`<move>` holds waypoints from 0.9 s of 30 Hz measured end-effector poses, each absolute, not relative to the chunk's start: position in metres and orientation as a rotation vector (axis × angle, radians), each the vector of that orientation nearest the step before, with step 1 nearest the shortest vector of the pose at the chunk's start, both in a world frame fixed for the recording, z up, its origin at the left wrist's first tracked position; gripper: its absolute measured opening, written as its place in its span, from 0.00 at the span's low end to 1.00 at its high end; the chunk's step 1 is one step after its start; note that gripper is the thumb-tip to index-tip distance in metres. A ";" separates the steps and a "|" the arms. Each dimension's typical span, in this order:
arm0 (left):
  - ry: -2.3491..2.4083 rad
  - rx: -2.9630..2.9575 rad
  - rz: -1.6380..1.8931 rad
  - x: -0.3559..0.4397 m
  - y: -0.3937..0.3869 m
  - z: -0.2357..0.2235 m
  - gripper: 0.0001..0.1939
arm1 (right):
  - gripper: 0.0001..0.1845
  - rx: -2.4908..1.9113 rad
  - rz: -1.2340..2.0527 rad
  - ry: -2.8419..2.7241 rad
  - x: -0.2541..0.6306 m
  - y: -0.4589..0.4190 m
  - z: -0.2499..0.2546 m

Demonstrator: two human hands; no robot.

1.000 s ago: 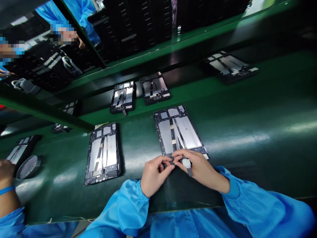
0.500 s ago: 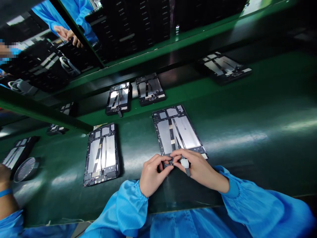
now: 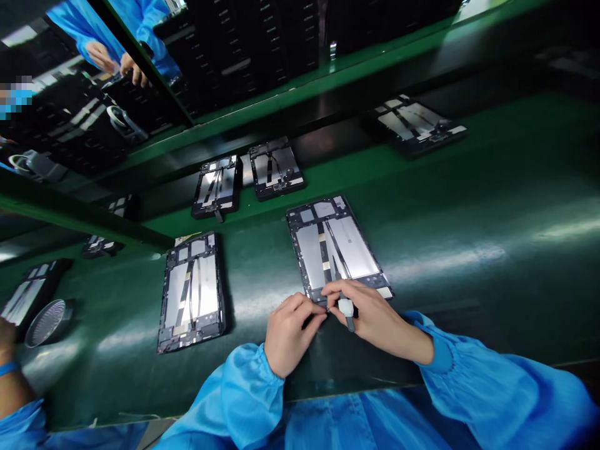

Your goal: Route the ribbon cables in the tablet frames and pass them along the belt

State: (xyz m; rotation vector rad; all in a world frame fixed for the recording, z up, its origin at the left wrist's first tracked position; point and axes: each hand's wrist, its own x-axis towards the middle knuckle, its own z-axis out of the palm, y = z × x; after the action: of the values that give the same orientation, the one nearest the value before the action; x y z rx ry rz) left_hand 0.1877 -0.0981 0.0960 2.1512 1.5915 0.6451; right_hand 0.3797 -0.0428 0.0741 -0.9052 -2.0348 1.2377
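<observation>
An opened tablet (image 3: 359, 250) lies in front of me, its silver inside and dark ribbon cables facing up. At its near edge, my left hand (image 3: 291, 331) is closed, thumb and forefinger pinched together; whatever is between the fingertips is too small to make out. Close beside it, my right hand (image 3: 370, 315) is closed around dark tweezers (image 3: 347, 307) with a whitish wrap. Their pointed end reaches over the tablet, and the other end sticks out below the fingers. The right fingertips nearly meet the left ones and hide part of the tablet's lower edge.
Another opened tablet (image 3: 192, 294) lies to the left on the green bench (image 3: 469, 281). Several more sit along the back, including one tablet (image 3: 276, 167). A round ribbed cup (image 3: 47, 323) stands near a co-worker's arm (image 3: 14, 387). A green post (image 3: 89, 222) crosses the left side.
My left fingers have drawn closer together at the tablet's near edge. The right hand and tweezers have shifted slightly; the view has moved a little.
</observation>
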 end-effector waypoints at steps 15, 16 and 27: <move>1.497 2.636 0.604 0.169 -0.114 0.089 0.17 | 0.25 -0.851 1.197 -2.064 0.381 -0.048 0.071; 1.493 2.647 0.602 0.170 -0.115 0.089 0.17 | 0.25 -0.852 1.202 -2.063 0.381 -0.047 0.072; 1.558 1.941 0.742 0.191 -0.102 0.094 0.08 | 0.20 -0.906 1.179 -2.031 0.387 -0.046 0.075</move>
State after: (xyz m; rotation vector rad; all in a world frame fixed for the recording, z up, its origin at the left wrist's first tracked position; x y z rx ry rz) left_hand 0.1914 -0.1019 0.0940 1.9412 1.5577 0.7420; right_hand 0.3869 -0.0463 0.0750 -0.9058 -2.0307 1.1792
